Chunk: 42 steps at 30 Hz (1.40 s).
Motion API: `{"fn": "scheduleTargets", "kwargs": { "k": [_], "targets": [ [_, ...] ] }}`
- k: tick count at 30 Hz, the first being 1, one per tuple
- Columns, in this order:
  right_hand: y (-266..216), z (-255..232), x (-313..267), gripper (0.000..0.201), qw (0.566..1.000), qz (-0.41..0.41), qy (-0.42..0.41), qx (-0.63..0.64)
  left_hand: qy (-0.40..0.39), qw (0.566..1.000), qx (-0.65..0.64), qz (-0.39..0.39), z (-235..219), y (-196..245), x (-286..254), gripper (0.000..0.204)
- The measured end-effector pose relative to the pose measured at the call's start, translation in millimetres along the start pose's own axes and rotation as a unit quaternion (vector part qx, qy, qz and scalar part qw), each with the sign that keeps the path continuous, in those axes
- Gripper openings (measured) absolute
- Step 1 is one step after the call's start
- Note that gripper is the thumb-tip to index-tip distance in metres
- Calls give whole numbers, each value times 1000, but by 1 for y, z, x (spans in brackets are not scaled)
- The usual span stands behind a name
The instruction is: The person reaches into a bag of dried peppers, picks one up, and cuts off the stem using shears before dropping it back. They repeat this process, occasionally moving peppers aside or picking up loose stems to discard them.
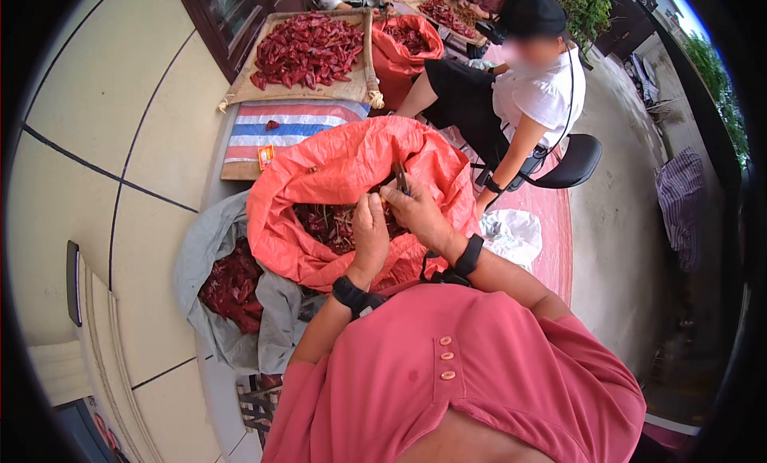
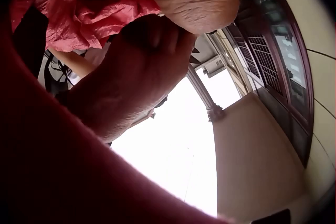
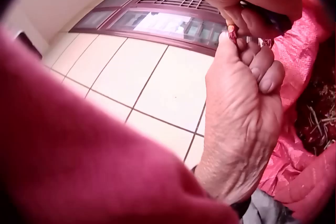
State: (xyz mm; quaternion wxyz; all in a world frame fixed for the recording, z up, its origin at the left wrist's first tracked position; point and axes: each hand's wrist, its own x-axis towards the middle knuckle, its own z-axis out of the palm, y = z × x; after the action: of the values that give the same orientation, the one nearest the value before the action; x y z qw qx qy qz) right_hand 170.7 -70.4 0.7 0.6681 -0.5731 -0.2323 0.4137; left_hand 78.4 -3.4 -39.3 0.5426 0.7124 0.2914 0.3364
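Observation:
Above a large orange-red woven sack (image 1: pixel 319 155) holding dried red chilies and stems (image 1: pixel 323 223), both hands meet at the fingertips. The left hand (image 1: pixel 370 238) pinches a small piece of red chili (image 3: pixel 233 35) between thumb and curled fingers, as the right wrist view shows. Curled round a dark tool (image 1: pixel 401 178) that looks like scissors, the right hand (image 1: pixel 419 217) is close against the left one; two dark pointed tips (image 2: pixel 195 56) show beyond the hands in the left wrist view. The palm hides most of the tool.
A grey sack (image 1: pixel 192 255) with red chilies (image 1: pixel 233 291) stands at the left. Behind, a tray (image 1: pixel 351 89) heaped with chilies rests above a striped cloth (image 1: pixel 296 118). A seated person in a black cap (image 1: pixel 534 14) is close at the right; two others sit behind.

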Motion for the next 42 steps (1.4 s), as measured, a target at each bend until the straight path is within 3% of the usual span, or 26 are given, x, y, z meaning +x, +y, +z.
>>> {"fn": "scheduleTargets", "kwargs": {
  "k": [1, 3, 4, 6, 8, 9, 10, 13, 16, 17, 19, 21, 23, 24, 27, 28, 31, 34, 36, 39, 42],
  "targets": [
    [-11, -5, -1, 11, 992, 88, -28, 89, 15, 998, 18, 65, 1, -3, 0, 34],
    [-7, -13, 6, 16, 975, 141, -80, 149, -48, 997, -54, -6, -5, -7, -1, 30],
    [-1, -14, 4, 17, 966, 166, -68, 185, -85, 989, -111, -57, -11, -6, -2, 29],
    [6, -19, 5, 19, 939, 216, -79, 257, -154, 950, -227, -152, -22, 1, -1, 26],
    [16, -30, 10, 22, 897, 267, -119, 331, -170, 896, -371, -174, -25, 1, -3, 25],
    [15, -29, 9, 26, 840, 304, -151, 422, -176, 861, -440, -185, -26, 0, -4, 25],
    [15, -28, 4, 26, 873, 292, -118, 371, -177, 845, -466, -193, -29, 0, -5, 25],
    [10, -35, -12, 26, 957, 205, -68, 195, -76, 939, -290, -166, -52, 5, -16, 23],
    [1, -72, -31, 25, 976, 158, 29, 146, 53, 989, -76, -115, -110, -6, -31, 21],
    [2, -90, -39, 24, 987, 134, 62, 62, 99, 990, -8, -99, -133, -14, -36, 22],
    [10, -123, -58, 19, 987, 80, 127, -59, 172, 969, 75, -159, -182, -39, -50, 21],
    [28, -142, -71, 17, 951, 25, 242, -192, 222, 932, 253, -132, -232, -93, -68, 20],
    [62, -178, -82, 15, 931, -21, 278, -237, 219, 905, 349, -106, -257, -99, -82, 19],
    [77, -196, -87, 14, 924, 4, 289, -249, 192, 887, 401, -126, -270, -112, -88, 19],
    [122, -236, -99, 12, 902, 54, 317, -288, 235, 807, 540, -43, -269, -116, -89, 20],
    [135, -241, -101, 13, 896, 58, 320, -303, 258, 824, 504, -8, -252, -103, -79, 20],
    [151, -243, -109, 12, 888, 114, 330, -300, 147, 879, 441, 104, -199, -84, -54, 17],
    [177, -254, -111, 14, 881, 140, 321, -317, 2, 941, 331, 71, -142, -103, -36, 22],
    [171, -243, -112, 14, 885, 148, 333, -289, -18, 960, 281, -10, -116, -150, -22, 31],
    [157, -235, -117, 17, 897, 171, 313, -263, -16, 958, 286, -18, -95, -197, 2, 43],
    [151, -232, -129, 23, 899, 223, 281, -251, -35, 947, 298, -115, -92, -236, 30, 59]
  ]
}}
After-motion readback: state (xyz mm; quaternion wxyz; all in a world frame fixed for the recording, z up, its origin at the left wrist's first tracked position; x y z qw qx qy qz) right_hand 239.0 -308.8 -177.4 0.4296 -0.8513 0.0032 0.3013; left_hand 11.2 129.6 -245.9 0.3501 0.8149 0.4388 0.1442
